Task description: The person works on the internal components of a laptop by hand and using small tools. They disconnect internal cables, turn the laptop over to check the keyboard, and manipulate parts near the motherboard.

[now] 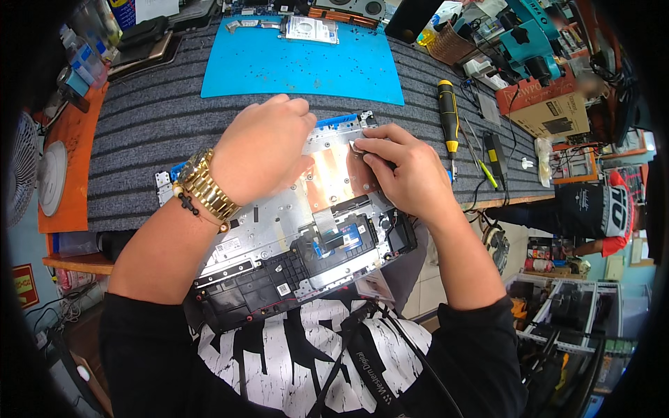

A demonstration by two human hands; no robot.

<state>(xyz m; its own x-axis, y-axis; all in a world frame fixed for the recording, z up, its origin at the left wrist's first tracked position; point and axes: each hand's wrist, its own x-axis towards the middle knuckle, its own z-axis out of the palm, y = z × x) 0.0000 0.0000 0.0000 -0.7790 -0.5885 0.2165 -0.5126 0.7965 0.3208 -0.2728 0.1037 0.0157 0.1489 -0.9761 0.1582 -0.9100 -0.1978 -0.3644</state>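
Observation:
An opened laptop chassis [275, 230] lies slanted at the table's near edge, partly over my lap. Its inner side is up, with a silvery metal plate, a copper-toned reflective area [329, 175] and black plastic along the near part. My left hand [261, 150], with a gold watch above it, rests over the far left of the plate. Its fingers curl, and whatever is under them is hidden. On the far right corner, my right hand [408, 167] has thumb and forefinger pinched together at a small dark piece too unclear to name. A blue strip [338, 122] runs along the far edge.
Beyond the chassis a blue mat [300, 66] carries small specks and a white-labelled drive [310, 30]. A yellow-black screwdriver [448, 115] and thin tools lie at right, near a cardboard box [550, 111]. A fan [24, 160] stands left. Another person [592, 209] is at far right.

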